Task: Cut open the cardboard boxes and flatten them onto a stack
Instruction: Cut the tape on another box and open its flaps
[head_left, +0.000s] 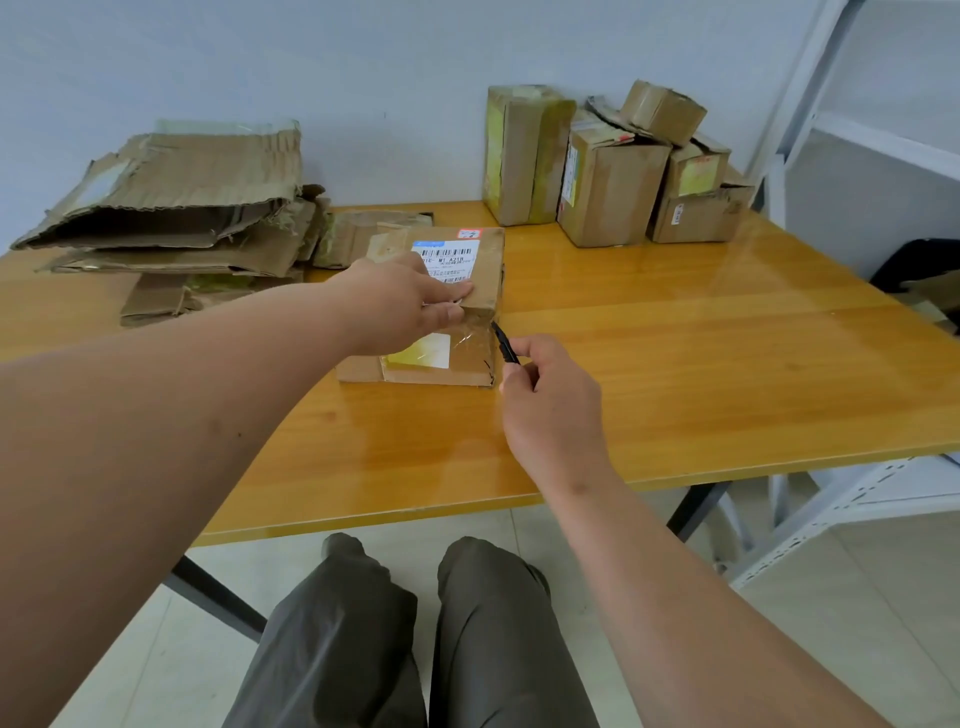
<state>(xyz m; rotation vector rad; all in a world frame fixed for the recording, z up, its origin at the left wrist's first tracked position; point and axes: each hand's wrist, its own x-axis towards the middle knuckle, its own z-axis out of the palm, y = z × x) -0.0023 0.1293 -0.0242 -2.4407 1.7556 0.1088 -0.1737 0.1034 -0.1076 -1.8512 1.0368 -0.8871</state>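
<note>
While the person sits at the table, the entries read:

Box in work: a cardboard box (441, 306) lies on the wooden table (675, 364), near its middle, with a shipping label (448, 260) on top and clear tape over the near face.

Left hand: the left hand (400, 304) rests on the box's top near edge; thumb and fingers are curled over that edge and grip it.

Right hand: the right hand (545, 400) is just right of the box's near right corner, fingers clenched round a black cutter (505, 343).

Cutter: its tip points up and left, at the taped right edge of the near face; whether it touches the tape cannot be told.

Flattened stack: flattened cardboard (171, 218) is piled at the far left of the table, the top sheets bowed and torn.

Boxes waiting: a group of uncut boxes (613, 171) stands at the far right against the wall, one small box perched on top.

Surroundings: a white metal shelf (857, 130) stands right of the table; the person's knees in grey trousers (415, 639) show below the near edge.
</note>
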